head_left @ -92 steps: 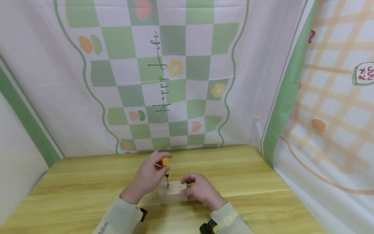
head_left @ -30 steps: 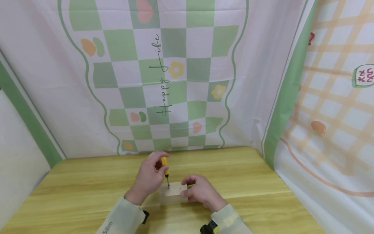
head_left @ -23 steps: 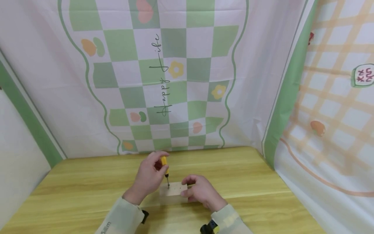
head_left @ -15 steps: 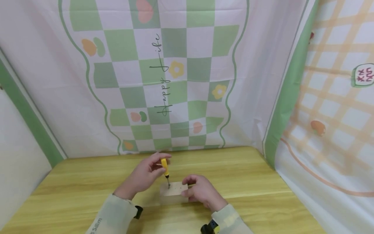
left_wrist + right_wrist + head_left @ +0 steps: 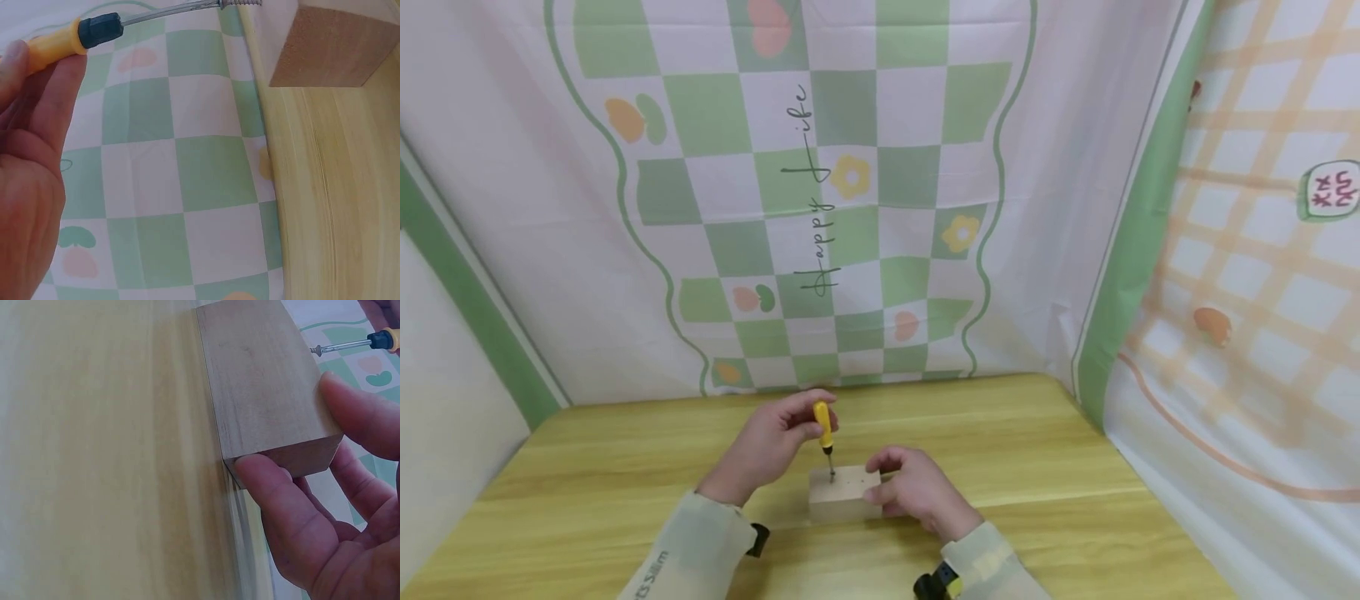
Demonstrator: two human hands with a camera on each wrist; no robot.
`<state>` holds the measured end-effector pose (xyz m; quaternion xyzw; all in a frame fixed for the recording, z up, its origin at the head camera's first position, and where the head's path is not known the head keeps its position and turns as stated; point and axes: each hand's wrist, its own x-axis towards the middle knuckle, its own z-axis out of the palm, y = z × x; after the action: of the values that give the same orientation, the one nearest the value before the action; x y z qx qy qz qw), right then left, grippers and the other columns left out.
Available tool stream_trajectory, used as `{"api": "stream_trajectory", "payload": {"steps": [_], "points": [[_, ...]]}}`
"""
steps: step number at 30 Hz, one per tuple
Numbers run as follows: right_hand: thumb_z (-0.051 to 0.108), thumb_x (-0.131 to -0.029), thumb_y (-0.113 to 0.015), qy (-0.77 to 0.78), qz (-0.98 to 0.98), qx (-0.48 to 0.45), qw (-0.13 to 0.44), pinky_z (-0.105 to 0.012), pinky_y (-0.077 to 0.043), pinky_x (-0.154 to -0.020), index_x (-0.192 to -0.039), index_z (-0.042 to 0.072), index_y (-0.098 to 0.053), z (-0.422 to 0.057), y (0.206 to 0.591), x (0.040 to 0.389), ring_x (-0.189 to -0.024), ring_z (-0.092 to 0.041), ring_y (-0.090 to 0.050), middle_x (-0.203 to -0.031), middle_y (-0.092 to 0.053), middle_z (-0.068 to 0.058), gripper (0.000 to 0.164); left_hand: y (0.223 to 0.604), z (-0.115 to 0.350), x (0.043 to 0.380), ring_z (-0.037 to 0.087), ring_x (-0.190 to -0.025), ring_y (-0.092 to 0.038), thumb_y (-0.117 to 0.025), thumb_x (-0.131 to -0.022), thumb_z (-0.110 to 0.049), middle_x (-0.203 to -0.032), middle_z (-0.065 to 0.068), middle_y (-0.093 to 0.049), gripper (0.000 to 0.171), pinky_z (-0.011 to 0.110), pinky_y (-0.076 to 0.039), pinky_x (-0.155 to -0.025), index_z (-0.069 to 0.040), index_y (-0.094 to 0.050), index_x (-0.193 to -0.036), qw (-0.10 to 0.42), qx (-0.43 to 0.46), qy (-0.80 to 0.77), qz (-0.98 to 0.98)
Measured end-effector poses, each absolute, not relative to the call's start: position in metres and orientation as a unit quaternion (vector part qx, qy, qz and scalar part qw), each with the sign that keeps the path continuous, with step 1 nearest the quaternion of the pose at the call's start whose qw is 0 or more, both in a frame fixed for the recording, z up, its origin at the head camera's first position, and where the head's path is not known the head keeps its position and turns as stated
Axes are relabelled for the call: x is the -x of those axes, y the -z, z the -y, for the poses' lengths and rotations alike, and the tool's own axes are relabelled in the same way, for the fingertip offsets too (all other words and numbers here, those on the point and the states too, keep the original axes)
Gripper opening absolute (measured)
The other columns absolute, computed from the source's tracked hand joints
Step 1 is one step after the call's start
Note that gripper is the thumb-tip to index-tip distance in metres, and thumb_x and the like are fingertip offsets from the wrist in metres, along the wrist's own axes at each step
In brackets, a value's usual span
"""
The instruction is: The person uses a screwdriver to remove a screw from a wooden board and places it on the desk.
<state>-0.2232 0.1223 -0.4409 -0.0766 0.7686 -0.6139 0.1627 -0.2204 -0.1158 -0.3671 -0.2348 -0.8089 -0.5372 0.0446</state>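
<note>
A pale rectangular wooden block [image 5: 842,503] lies on the table, with several small dark holes in its top face. My right hand [image 5: 917,492] holds its right end, thumb and fingertips on its sides. My left hand [image 5: 767,442] pinches the yellow handle of a screwdriver [image 5: 823,425] between thumb and fingers. The screwdriver stands nearly upright over the left part of the block, its tip at the head of a screw [image 5: 317,351]. In the left wrist view, the threaded screw [image 5: 242,2] still shows between the tip and the block [image 5: 340,47].
The wood-grain table [image 5: 1000,450] spreads around both hands. A cloth [image 5: 910,175] with green and white checks hangs along its back edge, and an orange-checked cloth [image 5: 1247,275] hangs on the right. Small dark devices [image 5: 934,582] are worn at both wrists.
My left wrist and forearm have swung out to the left, and the fingers have shifted round the screwdriver handle. The screwdriver's tip stays on the screw; the right hand and the block hold still.
</note>
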Motion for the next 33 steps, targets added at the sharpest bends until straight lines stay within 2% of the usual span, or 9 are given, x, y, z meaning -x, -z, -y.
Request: {"api": "stream_trajectory", "payload": {"steps": [5, 9, 17, 20, 23, 29, 33], "points": [[-0.003, -0.078, -0.08, 0.614, -0.768, 0.077, 0.164, -0.043, -0.059, -0.069, -0.11, 0.004, -0.066, -0.123, 0.441, 0.223, -0.086, -0.026, -0.064, -0.115, -0.06, -0.012, 0.035, 0.368, 0.11, 0.217, 0.018, -0.086, -0.067, -0.068, -0.091, 0.002, -0.096, 0.001, -0.07, 0.039, 0.031, -0.057, -0.073, -0.02, -0.068, -0.123, 0.07, 0.217, 0.542, 0.809], [-0.003, -0.078, -0.08, 0.615, -0.767, 0.078, 0.166, -0.043, -0.059, -0.069, -0.11, 0.004, -0.066, -0.123, 0.44, 0.223, -0.086, -0.026, -0.064, -0.115, -0.06, -0.012, 0.036, 0.366, 0.104, 0.212, 0.017, -0.079, -0.063, -0.068, -0.091, 0.002, -0.095, 0.003, -0.066, 0.042, 0.032, -0.056, -0.068, -0.02, -0.065, -0.127, 0.102, 0.243, 0.5, 0.825], [-0.003, -0.08, -0.08, 0.622, -0.76, 0.078, 0.172, -0.043, -0.059, -0.068, -0.11, 0.003, -0.066, -0.123, 0.438, 0.221, -0.085, -0.026, -0.064, -0.113, -0.06, -0.013, 0.034, 0.368, 0.096, 0.21, 0.012, -0.07, -0.054, -0.069, -0.09, 0.006, -0.095, -0.002, -0.058, 0.036, 0.028, -0.053, -0.059, -0.015, -0.066, -0.12, 0.181, 0.254, 0.439, 0.843], [-0.003, -0.08, -0.08, 0.624, -0.759, 0.08, 0.169, -0.043, -0.059, -0.068, -0.109, 0.002, -0.066, -0.122, 0.438, 0.22, -0.085, -0.026, -0.064, -0.113, -0.06, -0.013, 0.033, 0.371, 0.098, 0.211, 0.012, -0.07, -0.054, -0.07, -0.091, 0.005, -0.097, -0.002, -0.058, 0.036, 0.028, -0.053, -0.059, -0.015, -0.066, -0.12, 0.192, 0.252, 0.437, 0.842], [-0.004, -0.08, -0.079, 0.624, -0.759, 0.082, 0.167, -0.043, -0.059, -0.068, -0.109, 0.002, -0.066, -0.122, 0.439, 0.22, -0.085, -0.026, -0.064, -0.113, -0.06, -0.013, 0.033, 0.371, 0.103, 0.214, 0.014, -0.076, -0.058, -0.068, -0.092, 0.003, -0.099, -0.002, -0.06, 0.038, 0.029, -0.054, -0.065, -0.018, -0.065, -0.124, 0.166, 0.257, 0.456, 0.836], [-0.004, -0.079, -0.079, 0.62, -0.763, 0.077, 0.164, -0.043, -0.059, -0.067, -0.109, 0.003, -0.066, -0.121, 0.441, 0.221, -0.083, -0.026, -0.064, -0.113, -0.06, -0.012, 0.034, 0.37, 0.117, 0.219, 0.02, -0.101, -0.065, -0.058, -0.095, 0.01, -0.115, 0.001, -0.065, 0.05, 0.034, -0.056, -0.083, -0.022, -0.059, -0.134, 0.041, 0.269, 0.538, 0.798], [-0.004, -0.079, -0.08, 0.617, -0.766, 0.076, 0.163, -0.043, -0.059, -0.067, -0.11, 0.004, -0.066, -0.121, 0.442, 0.223, -0.083, -0.025, -0.064, -0.114, -0.06, -0.012, 0.035, 0.368, 0.12, 0.22, 0.019, -0.095, -0.067, -0.06, -0.096, 0.006, -0.105, 0.0, -0.068, 0.047, 0.032, -0.056, -0.08, -0.022, -0.06, -0.134, 0.028, 0.265, 0.535, 0.802]]}}
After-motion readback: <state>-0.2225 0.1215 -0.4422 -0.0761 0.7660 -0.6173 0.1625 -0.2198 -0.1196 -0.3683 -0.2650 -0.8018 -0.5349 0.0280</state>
